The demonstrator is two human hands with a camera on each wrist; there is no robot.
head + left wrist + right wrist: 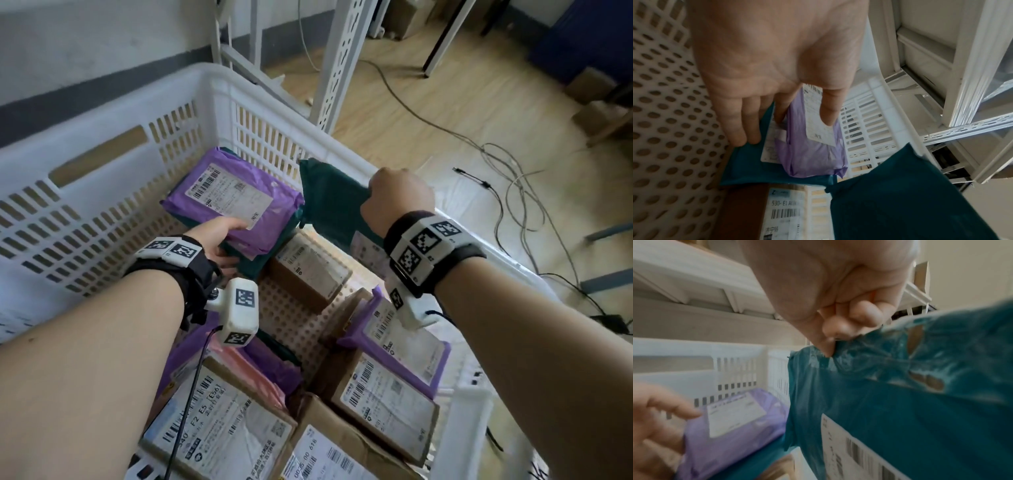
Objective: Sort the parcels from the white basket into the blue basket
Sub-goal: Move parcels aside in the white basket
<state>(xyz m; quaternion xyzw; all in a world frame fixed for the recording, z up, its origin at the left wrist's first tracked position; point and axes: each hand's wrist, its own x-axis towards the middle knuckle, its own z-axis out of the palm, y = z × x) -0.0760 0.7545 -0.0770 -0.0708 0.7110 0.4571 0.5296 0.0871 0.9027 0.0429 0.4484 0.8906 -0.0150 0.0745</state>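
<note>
Two parcels gripped: right hand [399, 197] dangles teal bag [329, 205] lengthwise downward; left hand [219, 240] clasps purple parcel [233, 198].

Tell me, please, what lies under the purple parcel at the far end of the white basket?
A teal parcel lies under the purple parcel, with its label partly covered. What is beneath the teal one is hidden.
</note>
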